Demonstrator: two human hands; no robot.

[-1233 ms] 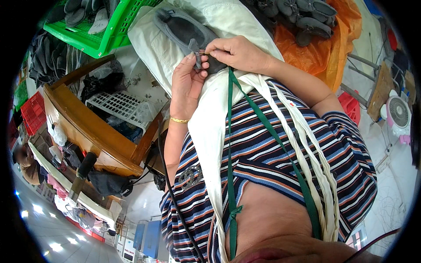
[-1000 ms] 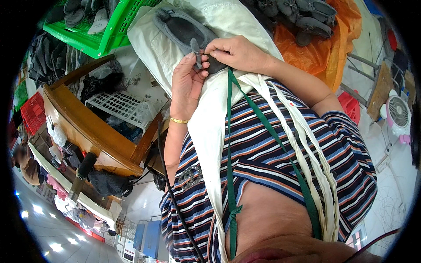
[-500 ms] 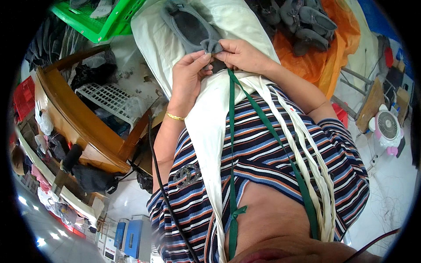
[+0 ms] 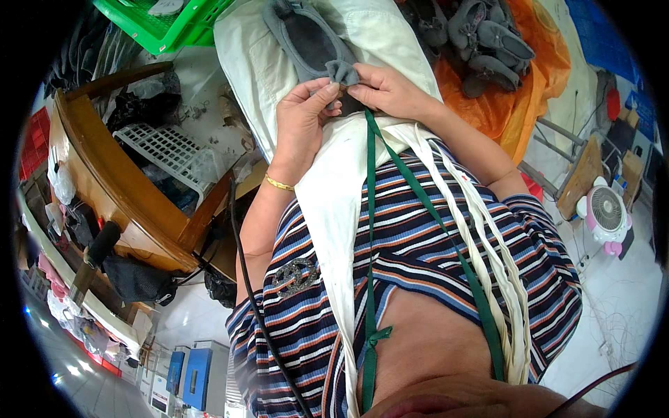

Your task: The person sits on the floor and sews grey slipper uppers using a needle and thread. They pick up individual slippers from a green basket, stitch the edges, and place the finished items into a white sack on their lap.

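Observation:
A grey fabric slip-on shoe (image 4: pixel 306 42) lies on the white cloth (image 4: pixel 390 35) over my lap, its bow (image 4: pixel 341 72) toward me. My left hand (image 4: pixel 306 111) is closed in a pinch just below the bow, thumb against forefinger. Whatever lies between those fingertips is too small to make out. From the other side my right hand (image 4: pixel 383 89) pinches the right edge of the bow. A dark patch shows between the hands, under the toe. A green ribbon (image 4: pixel 369 139) runs down from beside my right hand to my neck.
Several grey shoes (image 4: pixel 491 42) are heaped on an orange cloth (image 4: pixel 543 76) at the far right. A green basket (image 4: pixel 157 35) stands at the far left, above a curved wooden table (image 4: pixel 118 188) and a white plastic rack (image 4: pixel 164 153). A white-and-pink fan (image 4: pixel 605 210) stands at right.
The view has shifted slightly. Both hands keep nearly the same pose at the bow, with only slight finger movement. The shoe has stayed on my lap.

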